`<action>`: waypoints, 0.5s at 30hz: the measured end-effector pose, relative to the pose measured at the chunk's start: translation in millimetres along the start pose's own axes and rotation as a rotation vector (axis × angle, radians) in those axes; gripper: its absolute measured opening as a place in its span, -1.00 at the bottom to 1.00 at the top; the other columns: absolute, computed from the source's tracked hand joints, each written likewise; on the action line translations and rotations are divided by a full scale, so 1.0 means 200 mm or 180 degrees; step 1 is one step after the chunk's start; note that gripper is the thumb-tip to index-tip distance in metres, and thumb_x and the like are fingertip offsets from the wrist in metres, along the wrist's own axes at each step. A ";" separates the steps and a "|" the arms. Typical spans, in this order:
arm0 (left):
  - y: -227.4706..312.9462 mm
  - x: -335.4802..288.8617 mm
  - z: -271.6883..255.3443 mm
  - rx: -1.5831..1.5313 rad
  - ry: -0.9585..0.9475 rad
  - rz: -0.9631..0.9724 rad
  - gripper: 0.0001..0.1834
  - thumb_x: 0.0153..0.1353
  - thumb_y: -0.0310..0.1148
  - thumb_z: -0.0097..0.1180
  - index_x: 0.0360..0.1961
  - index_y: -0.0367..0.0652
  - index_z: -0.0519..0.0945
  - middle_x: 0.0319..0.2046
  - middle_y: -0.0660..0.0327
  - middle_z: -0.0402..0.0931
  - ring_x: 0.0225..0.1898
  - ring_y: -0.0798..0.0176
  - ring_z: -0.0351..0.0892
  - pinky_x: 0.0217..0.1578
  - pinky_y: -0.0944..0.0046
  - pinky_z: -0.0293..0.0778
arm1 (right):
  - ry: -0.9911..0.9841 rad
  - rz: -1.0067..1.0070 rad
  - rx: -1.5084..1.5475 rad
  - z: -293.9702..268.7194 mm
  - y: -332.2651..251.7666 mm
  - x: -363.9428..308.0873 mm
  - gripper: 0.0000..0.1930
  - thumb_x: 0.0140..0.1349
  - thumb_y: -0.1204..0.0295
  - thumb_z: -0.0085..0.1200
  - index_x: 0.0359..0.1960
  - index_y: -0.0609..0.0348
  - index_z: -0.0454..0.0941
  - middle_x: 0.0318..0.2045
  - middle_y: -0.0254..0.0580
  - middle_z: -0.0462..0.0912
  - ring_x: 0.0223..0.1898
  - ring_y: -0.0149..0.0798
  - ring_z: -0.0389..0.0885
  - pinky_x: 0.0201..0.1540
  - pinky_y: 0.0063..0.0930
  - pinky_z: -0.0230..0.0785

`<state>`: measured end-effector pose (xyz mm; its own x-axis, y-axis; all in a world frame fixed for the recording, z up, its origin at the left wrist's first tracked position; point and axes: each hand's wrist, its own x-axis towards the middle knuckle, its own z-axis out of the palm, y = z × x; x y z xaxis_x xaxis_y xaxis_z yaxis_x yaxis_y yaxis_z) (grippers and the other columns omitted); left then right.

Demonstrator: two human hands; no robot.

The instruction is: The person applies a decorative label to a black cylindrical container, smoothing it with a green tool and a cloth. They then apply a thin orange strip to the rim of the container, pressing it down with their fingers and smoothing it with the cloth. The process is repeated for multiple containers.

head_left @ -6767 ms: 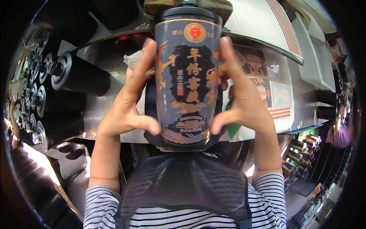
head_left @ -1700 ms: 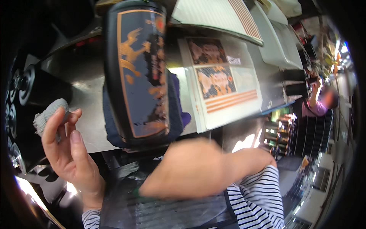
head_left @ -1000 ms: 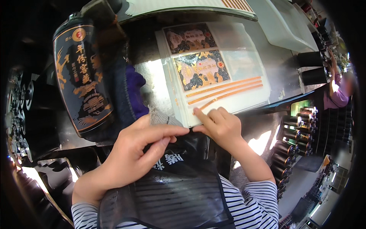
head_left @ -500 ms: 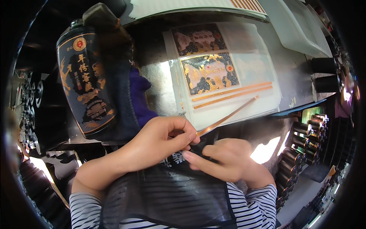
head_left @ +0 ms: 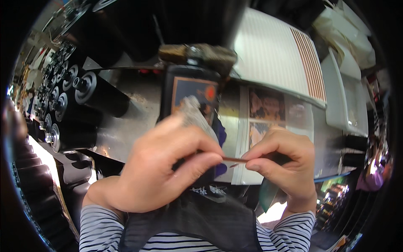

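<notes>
We find the left hand (head_left: 168, 168) and right hand (head_left: 289, 161) with grips pinched closed on a copper-coloured strip (head_left: 234, 159), seemingly for tautness.

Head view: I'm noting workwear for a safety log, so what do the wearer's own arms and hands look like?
The left hand and right hand are bare, with no glove or watch visible. The forearms are uncovered too. The left sleeve and right sleeve are white with narrow dark stripes.
</notes>
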<state>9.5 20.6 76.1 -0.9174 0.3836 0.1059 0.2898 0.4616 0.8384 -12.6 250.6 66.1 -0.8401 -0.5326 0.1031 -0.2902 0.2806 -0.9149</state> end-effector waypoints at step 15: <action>-0.42 0.16 -0.15 -0.1160 0.1237 -0.0630 -0.82 0.05 -0.40 0.26 -0.50 -0.21 0.50 -0.45 0.30 0.40 -0.33 0.47 0.37 -0.21 0.46 0.28 | 0.0366 0.1008 0.0443 0.07 -0.01 0.51 -0.90 0.07 0.54 0.25 -0.47 0.27 0.56 -0.54 -0.36 0.58 -0.52 -0.62 0.41 -0.46 -0.79 0.21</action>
<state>-52.8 -30.2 26.1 -0.9976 -0.0365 0.0593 0.0526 0.1624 0.9853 -91.4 185.6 72.3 -0.9266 -0.3413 -0.1578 0.0511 0.3016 -0.9521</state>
